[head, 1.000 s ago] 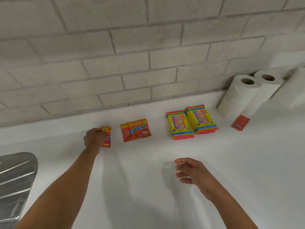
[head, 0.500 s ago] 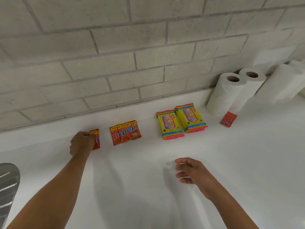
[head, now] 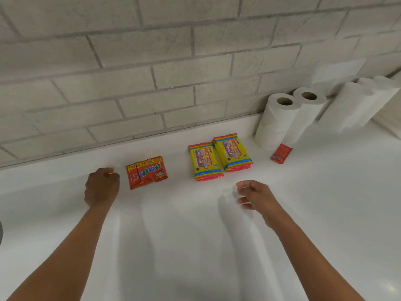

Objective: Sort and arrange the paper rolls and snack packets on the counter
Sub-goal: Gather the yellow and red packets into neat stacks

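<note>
Left hand (head: pixel 102 186), left of centre, is curled with a sliver of yellow packet edge showing at its fingers; what it grips is mostly hidden. Right hand (head: pixel 256 197) hovers over the desk (head: pixel 195 246), fingers loosely curled and empty. Along the wall: red packets (head: pixel 147 175), yellow packets (head: pixel 219 159), a small red packet (head: pixel 281 153) and paper rolls (head: pixel 288 118) at upper right.

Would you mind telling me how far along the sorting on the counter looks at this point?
Done: red packets grouped, yellow packets in two piles, two paper rolls upright together. In hand: the left hand curls round something mostly hidden; the right hand is open. Left: one small red packet lies alone by the rolls.
</note>
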`<action>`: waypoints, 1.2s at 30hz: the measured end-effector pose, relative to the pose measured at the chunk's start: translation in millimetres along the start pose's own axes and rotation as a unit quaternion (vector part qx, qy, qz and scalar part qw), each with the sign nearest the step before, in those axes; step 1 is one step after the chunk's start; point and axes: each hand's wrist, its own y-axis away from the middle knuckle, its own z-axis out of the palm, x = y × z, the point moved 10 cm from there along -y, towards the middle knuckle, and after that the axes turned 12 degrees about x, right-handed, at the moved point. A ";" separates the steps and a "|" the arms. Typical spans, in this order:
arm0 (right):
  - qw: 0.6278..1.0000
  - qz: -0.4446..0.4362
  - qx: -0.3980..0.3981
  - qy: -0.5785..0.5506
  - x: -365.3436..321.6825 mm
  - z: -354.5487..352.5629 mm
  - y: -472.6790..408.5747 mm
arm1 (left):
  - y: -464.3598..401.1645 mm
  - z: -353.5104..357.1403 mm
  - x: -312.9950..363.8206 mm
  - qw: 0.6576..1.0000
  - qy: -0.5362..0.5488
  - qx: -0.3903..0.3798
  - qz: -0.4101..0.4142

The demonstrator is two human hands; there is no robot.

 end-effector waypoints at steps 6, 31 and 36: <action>0.982 -0.103 0.093 0.126 -19.6 -60.5 -57.3 | 38.5 -6.9 35.6 0.998 0.029 0.008 0.053; 0.755 -0.454 0.001 0.473 -65.1 -113.2 -166.7 | 173.5 11.8 138.0 0.992 0.084 0.025 0.092; 0.721 -0.525 0.073 0.447 -71.7 -120.4 -148.3 | 197.1 19.6 143.3 0.987 0.144 0.005 0.074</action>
